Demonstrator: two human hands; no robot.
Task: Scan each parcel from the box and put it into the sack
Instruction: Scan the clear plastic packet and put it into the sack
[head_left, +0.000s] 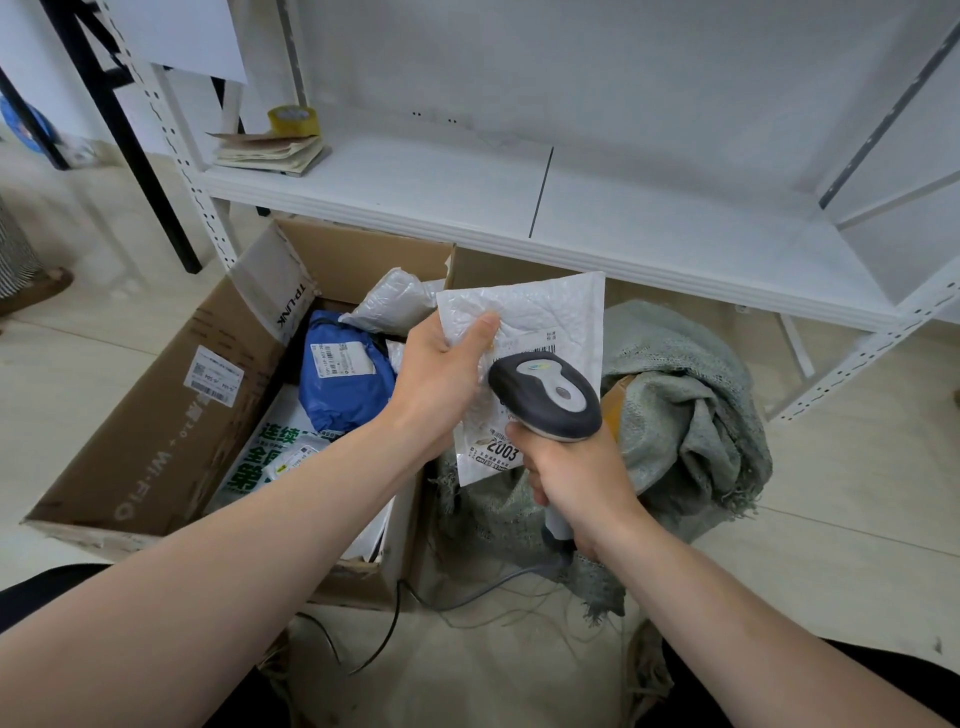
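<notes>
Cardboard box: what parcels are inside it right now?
Inside the cardboard box lie a blue parcel, a grey-white parcel and a white green-printed parcel. The left forearm and those parcels hide whatever lies beneath.

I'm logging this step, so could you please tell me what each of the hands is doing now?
Left hand: closed, holding the white bubble mailer.
Right hand: closed, gripping the barcode scanner by its handle.

Our left hand (441, 374) holds a parcel (545, 312) of white, dimpled, faintly glossy plastic. Our right hand (576, 483) holds a scanner (545, 395) of smooth matt plastic. Right of it we see the sack (685, 405), a coarse frayed weave, and left of our left hand the box (156, 415), matt brown cardboard.
</notes>
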